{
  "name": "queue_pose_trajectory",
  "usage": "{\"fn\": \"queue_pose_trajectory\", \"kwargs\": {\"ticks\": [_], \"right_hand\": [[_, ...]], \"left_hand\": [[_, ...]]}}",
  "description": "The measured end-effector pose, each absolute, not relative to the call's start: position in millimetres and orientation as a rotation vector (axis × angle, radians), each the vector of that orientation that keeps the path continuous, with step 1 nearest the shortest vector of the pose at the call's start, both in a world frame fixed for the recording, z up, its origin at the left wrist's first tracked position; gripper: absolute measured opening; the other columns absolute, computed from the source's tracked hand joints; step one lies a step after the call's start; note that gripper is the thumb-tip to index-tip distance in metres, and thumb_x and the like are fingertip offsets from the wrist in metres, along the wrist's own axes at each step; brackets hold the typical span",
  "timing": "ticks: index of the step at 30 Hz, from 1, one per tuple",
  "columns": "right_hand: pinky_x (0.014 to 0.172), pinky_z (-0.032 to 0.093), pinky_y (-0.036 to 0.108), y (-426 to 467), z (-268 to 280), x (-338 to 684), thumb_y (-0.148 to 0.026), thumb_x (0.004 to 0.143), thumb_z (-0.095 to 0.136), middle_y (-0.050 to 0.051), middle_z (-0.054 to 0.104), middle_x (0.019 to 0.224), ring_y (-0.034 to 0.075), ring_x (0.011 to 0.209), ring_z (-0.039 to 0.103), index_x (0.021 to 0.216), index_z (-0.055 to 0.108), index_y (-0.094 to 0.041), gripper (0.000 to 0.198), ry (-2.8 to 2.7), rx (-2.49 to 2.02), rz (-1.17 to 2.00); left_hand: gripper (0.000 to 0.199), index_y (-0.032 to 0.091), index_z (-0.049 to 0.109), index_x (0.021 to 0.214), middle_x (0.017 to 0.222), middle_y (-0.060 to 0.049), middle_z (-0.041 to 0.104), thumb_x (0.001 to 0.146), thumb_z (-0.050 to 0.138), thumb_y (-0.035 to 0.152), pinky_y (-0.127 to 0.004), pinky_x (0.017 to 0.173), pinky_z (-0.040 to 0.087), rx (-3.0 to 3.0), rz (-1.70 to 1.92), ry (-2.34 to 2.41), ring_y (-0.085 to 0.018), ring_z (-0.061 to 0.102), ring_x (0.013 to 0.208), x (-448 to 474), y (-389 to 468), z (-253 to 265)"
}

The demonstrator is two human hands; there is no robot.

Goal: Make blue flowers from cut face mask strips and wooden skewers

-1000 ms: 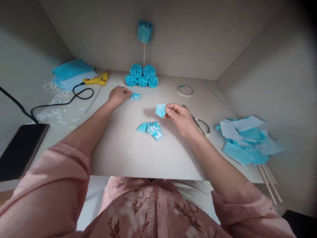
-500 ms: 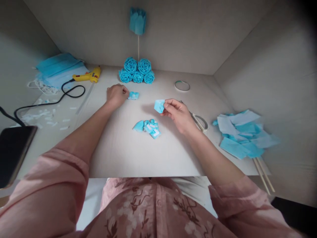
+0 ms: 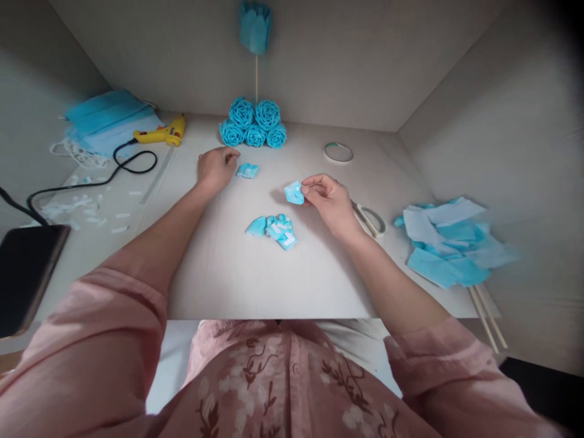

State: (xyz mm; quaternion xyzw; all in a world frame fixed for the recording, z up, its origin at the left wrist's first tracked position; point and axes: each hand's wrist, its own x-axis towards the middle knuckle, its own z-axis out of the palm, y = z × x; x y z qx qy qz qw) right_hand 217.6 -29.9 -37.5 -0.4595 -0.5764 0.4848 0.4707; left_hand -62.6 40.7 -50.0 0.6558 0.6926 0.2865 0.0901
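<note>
Between its thumb and fingers my right hand (image 3: 332, 204) pinches a small folded piece of blue fabric (image 3: 294, 193), held above the table. My left hand (image 3: 216, 169) is closed in a pinch, left of a small folded blue bundle (image 3: 247, 171) lying on the table and apart from it. Whatever the left fingertips may hold is hidden or too small to name. Nearer to me lies a little heap of blue pieces with white strips (image 3: 281, 230), with a rounded blue petal-like piece (image 3: 256, 226) at its left side.
Rolled blue roses (image 3: 254, 125) are stacked at the back, below a blue flower on a stick (image 3: 255, 30). A yellow glue gun (image 3: 166, 132), face masks (image 3: 109, 115) and a phone (image 3: 30, 274) lie left. Scissors (image 3: 371, 220), a tape ring (image 3: 338, 152), fabric scraps (image 3: 449, 243) and sticks (image 3: 486, 319) lie right.
My left hand has come away from the small folded bundle, moving slightly up and back. My right hand still holds its blue piece, now turned a little. The whole view has shifted slightly.
</note>
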Motion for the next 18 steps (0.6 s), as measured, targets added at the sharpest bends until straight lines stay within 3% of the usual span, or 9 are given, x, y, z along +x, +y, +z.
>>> {"fn": "queue_pose_trajectory", "kwargs": {"ticks": [8, 18], "right_hand": [[0.067, 0.048, 0.028, -22, -45, 215, -0.038, 0.076, 0.073, -0.002, 0.068, 0.07, 0.012, 0.065, 0.059, 0.08, 0.071, -0.022, 0.017, -1.512, -1.145, 1.141], [0.066, 0.045, 0.027, -11, -32, 204, -0.032, 0.078, 0.076, -0.001, 0.068, 0.073, 0.011, 0.064, 0.056, 0.079, 0.072, -0.02, 0.013, -1.633, -1.136, 1.216]], "left_hand": [[0.044, 0.02, 0.071, 0.127, 0.108, -0.008, 0.076, 0.091, 0.047, 0.024, -0.032, 0.094, 0.048, 1.928, 0.911, 2.075, -0.024, 0.068, 0.103, -65, 42, -51], [0.046, 0.018, 0.069, 0.131, 0.115, -0.01, 0.075, 0.093, 0.045, 0.024, -0.033, 0.096, 0.047, 1.902, 0.96, 2.052, -0.025, 0.067, 0.107, -66, 44, -55]]}}
